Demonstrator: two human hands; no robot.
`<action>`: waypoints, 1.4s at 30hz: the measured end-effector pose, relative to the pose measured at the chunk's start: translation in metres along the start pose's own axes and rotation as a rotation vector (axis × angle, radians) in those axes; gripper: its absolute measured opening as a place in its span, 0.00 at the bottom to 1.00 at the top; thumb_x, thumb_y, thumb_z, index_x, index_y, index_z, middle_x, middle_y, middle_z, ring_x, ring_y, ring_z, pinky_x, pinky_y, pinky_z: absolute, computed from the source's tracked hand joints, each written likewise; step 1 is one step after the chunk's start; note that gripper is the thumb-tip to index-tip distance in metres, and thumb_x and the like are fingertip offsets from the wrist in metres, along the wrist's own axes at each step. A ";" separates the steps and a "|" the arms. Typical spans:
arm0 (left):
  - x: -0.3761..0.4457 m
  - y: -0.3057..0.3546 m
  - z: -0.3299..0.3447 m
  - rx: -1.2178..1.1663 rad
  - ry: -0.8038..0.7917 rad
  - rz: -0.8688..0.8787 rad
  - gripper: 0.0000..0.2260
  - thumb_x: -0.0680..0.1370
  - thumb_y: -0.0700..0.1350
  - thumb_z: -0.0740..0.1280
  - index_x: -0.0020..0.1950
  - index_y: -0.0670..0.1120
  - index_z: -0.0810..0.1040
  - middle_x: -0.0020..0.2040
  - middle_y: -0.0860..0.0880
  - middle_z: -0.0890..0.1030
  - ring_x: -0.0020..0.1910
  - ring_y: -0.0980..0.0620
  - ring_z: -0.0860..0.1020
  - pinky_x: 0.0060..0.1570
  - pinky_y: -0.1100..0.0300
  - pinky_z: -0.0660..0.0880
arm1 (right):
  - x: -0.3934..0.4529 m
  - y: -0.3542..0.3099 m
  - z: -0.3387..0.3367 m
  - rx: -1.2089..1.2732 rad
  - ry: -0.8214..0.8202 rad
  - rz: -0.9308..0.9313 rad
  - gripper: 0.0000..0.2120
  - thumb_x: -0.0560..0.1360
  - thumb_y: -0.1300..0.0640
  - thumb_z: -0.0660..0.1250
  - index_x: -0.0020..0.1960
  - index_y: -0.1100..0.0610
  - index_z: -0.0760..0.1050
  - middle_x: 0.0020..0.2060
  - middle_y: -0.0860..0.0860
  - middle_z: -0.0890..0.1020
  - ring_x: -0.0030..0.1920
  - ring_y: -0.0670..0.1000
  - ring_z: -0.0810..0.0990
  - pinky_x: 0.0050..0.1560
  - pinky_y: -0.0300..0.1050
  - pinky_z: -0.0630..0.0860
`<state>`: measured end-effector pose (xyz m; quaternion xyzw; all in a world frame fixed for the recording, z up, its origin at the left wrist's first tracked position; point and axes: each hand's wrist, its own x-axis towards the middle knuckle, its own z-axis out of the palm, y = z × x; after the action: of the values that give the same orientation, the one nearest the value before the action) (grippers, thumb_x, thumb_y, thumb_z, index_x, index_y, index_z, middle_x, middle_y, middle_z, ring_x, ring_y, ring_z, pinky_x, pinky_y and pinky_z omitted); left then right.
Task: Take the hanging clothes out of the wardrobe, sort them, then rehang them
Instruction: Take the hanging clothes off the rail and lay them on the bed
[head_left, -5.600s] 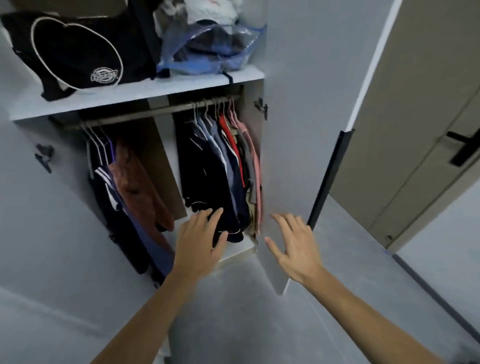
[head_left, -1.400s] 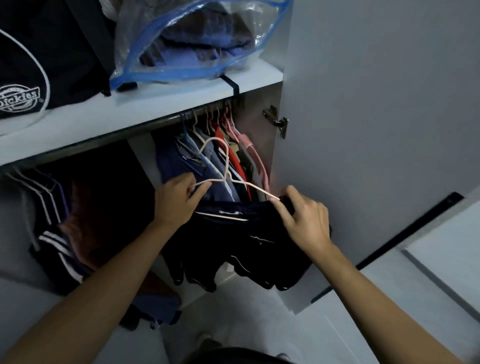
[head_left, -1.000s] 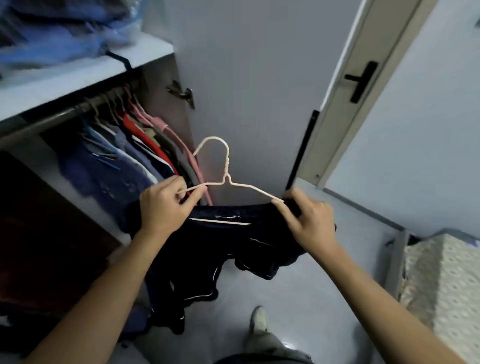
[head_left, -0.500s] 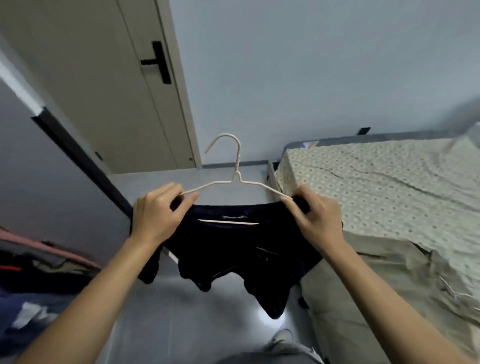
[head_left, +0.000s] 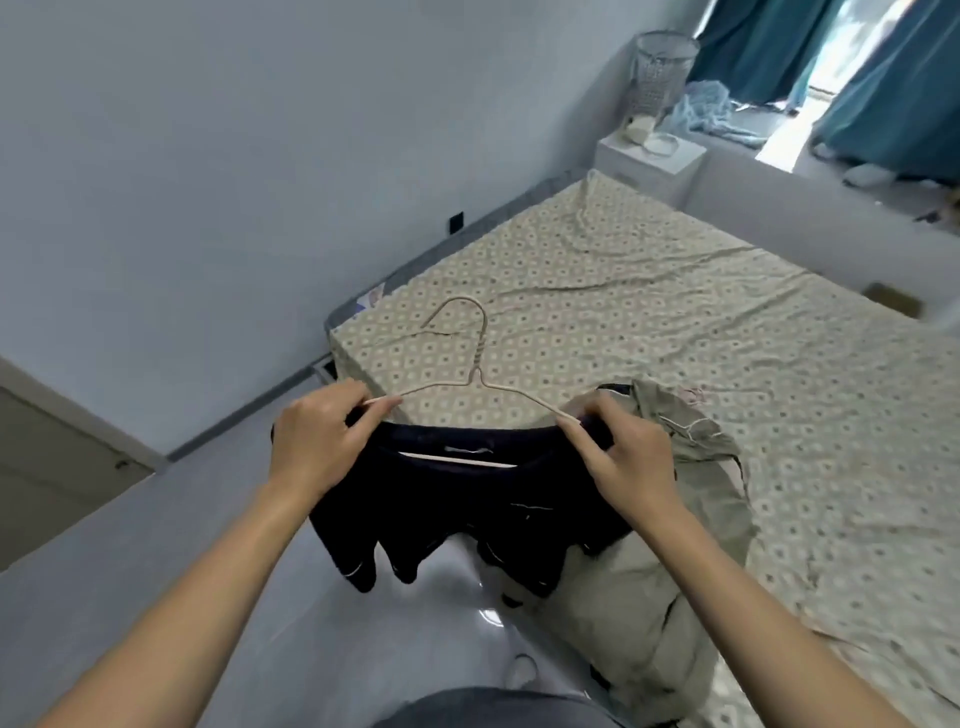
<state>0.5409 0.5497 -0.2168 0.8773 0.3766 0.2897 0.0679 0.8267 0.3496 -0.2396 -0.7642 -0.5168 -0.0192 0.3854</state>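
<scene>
A dark navy garment (head_left: 457, 499) hangs on a cream wire hanger (head_left: 475, 358), held out in front of me over the near corner of the bed. My left hand (head_left: 317, 441) pinches the hanger's left shoulder together with the cloth. My right hand (head_left: 621, 449) pinches the right shoulder in the same way. The garment's lower edge dangles above the floor. The wardrobe is out of view.
The bed (head_left: 675, 322) with a patterned beige sheet fills the right side. A khaki garment (head_left: 670, 561) lies over its near edge. A white nightstand (head_left: 652, 158), a mesh bin (head_left: 660, 73) and teal curtains (head_left: 769, 47) stand at the back. Grey floor (head_left: 156, 519) lies to the left.
I lifted the dark garment on its hanger off the wardrobe rail with both hands, then turned right, past the door, to face the bed. Both hands keep their hold.
</scene>
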 end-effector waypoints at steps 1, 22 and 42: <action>0.013 0.005 0.010 -0.026 -0.021 0.039 0.23 0.82 0.64 0.61 0.35 0.50 0.66 0.30 0.55 0.68 0.28 0.52 0.70 0.27 0.58 0.60 | -0.003 0.007 -0.005 -0.023 0.020 0.037 0.18 0.81 0.37 0.65 0.44 0.51 0.74 0.29 0.45 0.77 0.30 0.47 0.77 0.33 0.53 0.74; 0.117 0.070 0.079 -0.458 -0.211 0.717 0.26 0.81 0.64 0.64 0.31 0.50 0.63 0.25 0.54 0.66 0.25 0.51 0.69 0.25 0.54 0.64 | -0.119 -0.075 -0.059 -0.446 0.554 0.539 0.15 0.79 0.39 0.68 0.44 0.51 0.76 0.32 0.43 0.77 0.32 0.46 0.77 0.35 0.52 0.75; 0.175 0.179 0.310 -0.200 -0.570 0.823 0.27 0.84 0.66 0.48 0.36 0.50 0.69 0.30 0.53 0.72 0.31 0.52 0.74 0.29 0.56 0.61 | -0.072 0.181 -0.072 -0.337 0.257 0.817 0.15 0.78 0.36 0.68 0.45 0.47 0.76 0.35 0.43 0.79 0.38 0.50 0.80 0.42 0.52 0.76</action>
<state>0.9219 0.5766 -0.3318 0.9863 -0.0632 0.0761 0.1319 0.9659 0.2194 -0.3229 -0.9487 -0.1108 -0.0441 0.2928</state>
